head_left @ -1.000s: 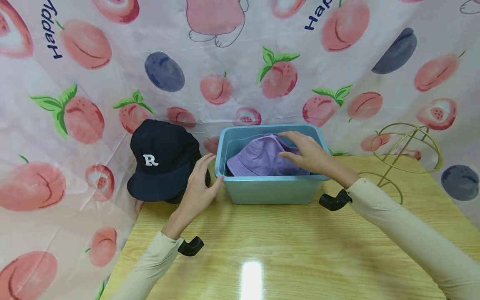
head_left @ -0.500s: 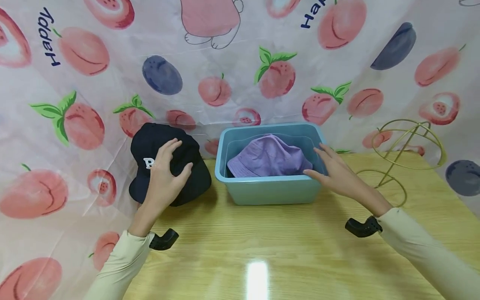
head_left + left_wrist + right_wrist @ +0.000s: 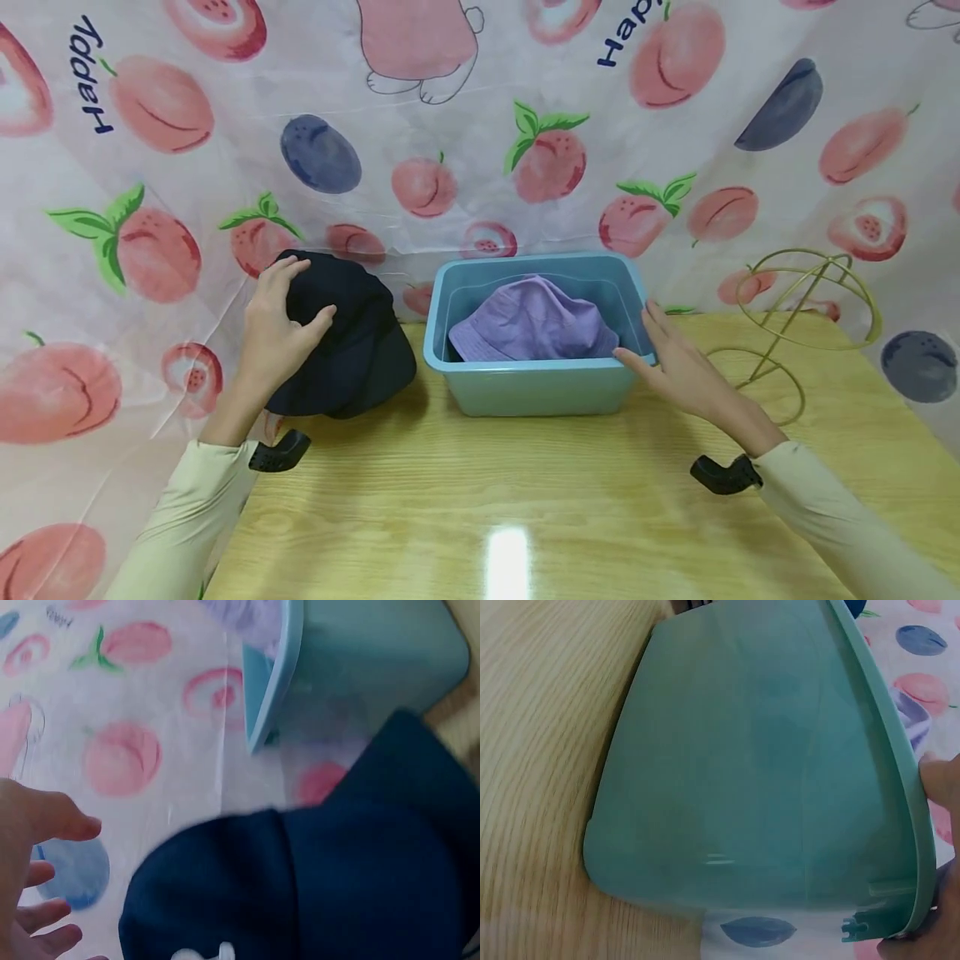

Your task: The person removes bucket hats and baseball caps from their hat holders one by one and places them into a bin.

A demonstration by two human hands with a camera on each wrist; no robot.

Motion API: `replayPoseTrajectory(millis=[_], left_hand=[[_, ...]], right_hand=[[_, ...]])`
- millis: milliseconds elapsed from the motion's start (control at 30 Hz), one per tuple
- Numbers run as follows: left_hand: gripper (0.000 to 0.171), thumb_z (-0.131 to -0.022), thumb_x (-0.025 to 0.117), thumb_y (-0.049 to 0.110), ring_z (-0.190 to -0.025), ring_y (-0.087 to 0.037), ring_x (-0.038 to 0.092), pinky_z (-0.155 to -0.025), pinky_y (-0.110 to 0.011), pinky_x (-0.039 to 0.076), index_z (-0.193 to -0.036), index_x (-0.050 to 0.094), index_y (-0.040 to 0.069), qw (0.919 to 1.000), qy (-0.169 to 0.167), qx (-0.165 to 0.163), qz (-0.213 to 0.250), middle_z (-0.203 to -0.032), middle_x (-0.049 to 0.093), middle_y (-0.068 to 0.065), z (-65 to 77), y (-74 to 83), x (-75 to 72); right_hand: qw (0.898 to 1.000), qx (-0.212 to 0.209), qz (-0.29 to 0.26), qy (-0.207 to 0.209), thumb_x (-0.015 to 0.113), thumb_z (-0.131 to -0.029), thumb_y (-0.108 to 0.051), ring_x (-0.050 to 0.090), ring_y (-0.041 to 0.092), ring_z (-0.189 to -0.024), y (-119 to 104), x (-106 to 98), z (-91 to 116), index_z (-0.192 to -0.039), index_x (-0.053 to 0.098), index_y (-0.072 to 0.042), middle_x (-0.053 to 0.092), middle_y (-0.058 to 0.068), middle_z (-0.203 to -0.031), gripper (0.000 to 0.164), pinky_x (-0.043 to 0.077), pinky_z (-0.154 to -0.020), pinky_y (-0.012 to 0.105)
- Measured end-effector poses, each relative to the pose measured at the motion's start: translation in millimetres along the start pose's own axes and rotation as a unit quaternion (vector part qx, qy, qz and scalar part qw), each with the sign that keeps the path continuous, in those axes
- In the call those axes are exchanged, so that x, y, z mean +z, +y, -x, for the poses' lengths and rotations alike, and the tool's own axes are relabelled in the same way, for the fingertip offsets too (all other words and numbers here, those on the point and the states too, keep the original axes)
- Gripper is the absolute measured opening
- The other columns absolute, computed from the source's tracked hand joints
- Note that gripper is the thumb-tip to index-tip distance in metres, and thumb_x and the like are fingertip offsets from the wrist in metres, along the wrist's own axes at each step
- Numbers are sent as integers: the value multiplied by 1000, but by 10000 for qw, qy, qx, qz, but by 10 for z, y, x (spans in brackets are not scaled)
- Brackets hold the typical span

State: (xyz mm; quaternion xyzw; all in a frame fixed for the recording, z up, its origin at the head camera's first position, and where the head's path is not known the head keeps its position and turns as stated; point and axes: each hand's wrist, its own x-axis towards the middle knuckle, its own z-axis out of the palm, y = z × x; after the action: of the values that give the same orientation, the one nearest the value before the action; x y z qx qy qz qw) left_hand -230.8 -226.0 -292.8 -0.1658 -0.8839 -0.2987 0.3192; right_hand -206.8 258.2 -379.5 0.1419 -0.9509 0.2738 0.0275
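A dark navy baseball cap (image 3: 341, 342) stands at the left end of the table; in the left wrist view part of its white letter shows at the bottom. My left hand (image 3: 273, 342) is over the cap's left side, fingers spread and thumb apart; the left wrist view shows a gap between thumb and cap. In a blue-green plastic bin (image 3: 536, 392) lies a purple bucket hat (image 3: 534, 321). My right hand (image 3: 686, 371) rests at the bin's right front corner, with its thumb at the rim and its fingers fairly straight along the right end.
A gold wire stand (image 3: 787, 333) with round hoops stands on the wooden table (image 3: 420, 492), right of the bin. Behind everything hangs a peach-print cloth (image 3: 480, 183), which also comes down along the table's left side.
My left hand has moved left from the bin's left end, across the cap to its far side. My right hand has drawn back from over the purple hat to the bin's right corner.
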Motion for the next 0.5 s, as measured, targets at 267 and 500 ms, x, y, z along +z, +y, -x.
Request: replayPoseTrajectory(millis=[267, 500], left_hand=[[67, -84, 72, 26, -133, -42, 29, -107, -58, 20, -140, 43, 4, 9944, -846, -583, -247, -147, 32, -21, -124, -267, -166], [79, -86, 67, 43, -141, -38, 13, -106, -64, 13, -151, 26, 24, 9819, -1644, -879, -345, -158, 11, -8, -211, -425, -234]], right_hand=[[9994, -146, 300, -1, 48, -94, -53, 15, 47, -137, 33, -6, 22, -149, 12, 4, -1, 15, -157, 87, 22, -100, 66], [9989, -238, 404, 35, 50, -93, -52, 20, 48, -135, 58, -6, 30, -149, 15, 3, 5, 16, -157, 86, 24, -99, 66]])
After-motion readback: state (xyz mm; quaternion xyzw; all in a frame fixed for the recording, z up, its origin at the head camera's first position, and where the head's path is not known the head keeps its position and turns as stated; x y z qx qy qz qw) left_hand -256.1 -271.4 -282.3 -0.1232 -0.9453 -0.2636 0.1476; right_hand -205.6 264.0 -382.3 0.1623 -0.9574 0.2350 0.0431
